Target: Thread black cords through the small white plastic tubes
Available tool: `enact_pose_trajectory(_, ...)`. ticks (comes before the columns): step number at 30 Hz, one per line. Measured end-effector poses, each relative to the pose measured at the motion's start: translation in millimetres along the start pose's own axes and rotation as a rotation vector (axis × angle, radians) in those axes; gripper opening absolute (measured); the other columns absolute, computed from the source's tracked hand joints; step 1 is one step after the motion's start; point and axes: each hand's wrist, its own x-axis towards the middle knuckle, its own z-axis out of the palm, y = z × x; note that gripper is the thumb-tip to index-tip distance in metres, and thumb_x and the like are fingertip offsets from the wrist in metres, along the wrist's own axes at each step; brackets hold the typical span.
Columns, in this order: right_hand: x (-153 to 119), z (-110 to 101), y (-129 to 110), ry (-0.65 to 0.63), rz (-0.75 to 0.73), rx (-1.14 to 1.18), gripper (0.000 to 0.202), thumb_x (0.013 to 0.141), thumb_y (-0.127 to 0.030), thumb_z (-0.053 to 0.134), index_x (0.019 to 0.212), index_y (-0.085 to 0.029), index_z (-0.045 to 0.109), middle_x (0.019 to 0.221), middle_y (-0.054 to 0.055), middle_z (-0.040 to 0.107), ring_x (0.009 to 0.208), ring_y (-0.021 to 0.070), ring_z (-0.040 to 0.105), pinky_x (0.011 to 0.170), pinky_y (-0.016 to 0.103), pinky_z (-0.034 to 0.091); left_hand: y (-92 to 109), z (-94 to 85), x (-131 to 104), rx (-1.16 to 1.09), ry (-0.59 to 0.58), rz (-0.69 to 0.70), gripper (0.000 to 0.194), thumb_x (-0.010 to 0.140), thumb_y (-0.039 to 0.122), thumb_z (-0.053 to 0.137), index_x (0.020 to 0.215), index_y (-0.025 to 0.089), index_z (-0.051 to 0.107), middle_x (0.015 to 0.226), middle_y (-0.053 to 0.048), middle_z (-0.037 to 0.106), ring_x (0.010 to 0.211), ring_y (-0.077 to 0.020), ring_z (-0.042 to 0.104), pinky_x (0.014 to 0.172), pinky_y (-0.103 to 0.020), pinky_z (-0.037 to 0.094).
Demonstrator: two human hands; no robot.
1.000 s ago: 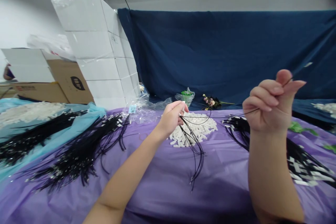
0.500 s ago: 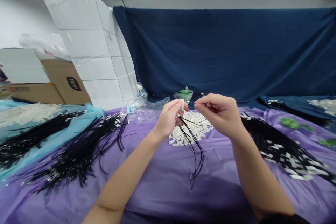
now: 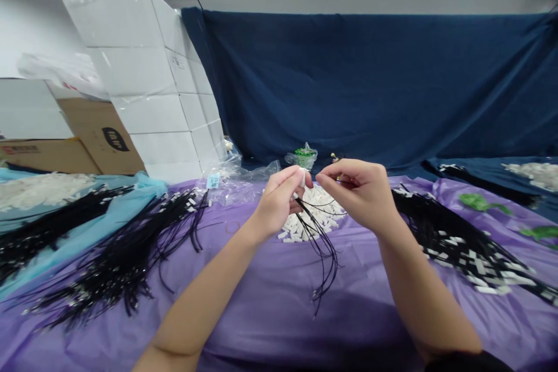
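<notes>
My left hand pinches a small white tag and grips a bunch of thin black cords that hang down to the purple table cover. Fingertips of my right hand nearly meet the left ones and pinch the end of one black cord next to the white tag. Both hands hover just above a heap of small white tags.
Heaps of black cords with white tags lie at the left and right. Stacked white boxes and a cardboard box stand at the back left. A dark blue cloth hangs behind. Clear plastic bags lie at the back.
My right hand came down from high on the right, where it pulled a cord taut, and now meets my left hand over the white tags. The view has shifted slightly.
</notes>
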Motion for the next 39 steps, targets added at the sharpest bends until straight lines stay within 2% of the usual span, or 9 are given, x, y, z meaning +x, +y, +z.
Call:
enact_pose_trajectory(10, 1, -1, 0, 0.001, 0.011, -0.004, 0.013, 0.077, -0.018, 0.064, 0.067, -0.018, 0.071, 0.053, -0.003, 0.057, 0.048, 0.0067, 0.04, 0.047, 0.023, 0.03, -1, -0.8, 0, 0.035, -0.011, -0.001, 0.031, 0.091, 0.044, 0.048, 0.076, 0.018, 0.051, 0.056, 0.006, 0.034, 0.044, -0.0051, 0.023, 0.042, -0.019, 0.019)
enact_pose_trajectory(14, 1, -3, 2, 0.025, -0.138, -0.098, 0.013, 0.079, -0.016, 0.063, 0.069, -0.019, 0.071, 0.058, -0.002, 0.06, 0.05, 0.0081, 0.044, 0.05, 0.024, 0.035, 0, -1.2, 0, 0.081, 0.012, 0.004, 0.032, 0.09, 0.044, 0.049, 0.072, 0.017, 0.053, 0.057, 0.004, 0.035, 0.045, -0.0059, 0.027, 0.041, -0.019, 0.02)
enact_pose_trajectory(17, 1, -3, 4, 0.049, -0.287, -0.181, 0.014, 0.083, -0.015, 0.06, 0.074, -0.02, 0.07, 0.064, -0.001, 0.063, 0.055, 0.0096, 0.049, 0.057, 0.025, 0.04, 1, -0.2, 0, 0.117, 0.019, -0.008, 0.034, 0.09, 0.044, 0.049, 0.07, 0.017, 0.054, 0.055, 0.005, 0.033, 0.045, -0.0063, 0.025, 0.041, -0.02, 0.022)
enact_pose_trajectory(19, 1, -2, 6, 0.071, -0.336, -0.212, 0.013, 0.085, -0.015, 0.06, 0.077, -0.02, 0.069, 0.066, 0.0, 0.063, 0.059, 0.0107, 0.052, 0.059, 0.025, 0.042, 1, 0.4, 0, 0.124, 0.018, -0.023, 0.034, 0.091, 0.044, 0.049, 0.069, 0.018, 0.053, 0.054, 0.005, 0.034, 0.045, -0.006, 0.024, 0.041, -0.02, 0.023)
enact_pose_trajectory(27, 0, -1, 10, 0.016, -0.411, -0.196, 0.009, 0.087, -0.013, 0.062, 0.088, -0.02, 0.069, 0.077, 0.003, 0.067, 0.066, 0.0115, 0.057, 0.064, 0.025, 0.046, 3, -3.4, -3, 0.116, -0.049, -0.067, 0.037, 0.092, 0.047, 0.046, 0.071, 0.018, 0.05, 0.056, 0.004, 0.038, 0.045, -0.0056, 0.027, 0.042, -0.018, 0.024)
enact_pose_trajectory(39, -4, -3, 8, -0.002, -0.462, -0.204, 0.009, 0.087, -0.01, 0.063, 0.086, -0.017, 0.068, 0.079, 0.002, 0.067, 0.069, 0.01, 0.06, 0.065, 0.023, 0.047, 2, -4.1, -6, 0.154, -0.091, -0.05, 0.04, 0.092, 0.051, 0.046, 0.072, 0.017, 0.049, 0.062, 0.004, 0.036, 0.049, -0.0055, 0.032, 0.044, -0.016, 0.029)
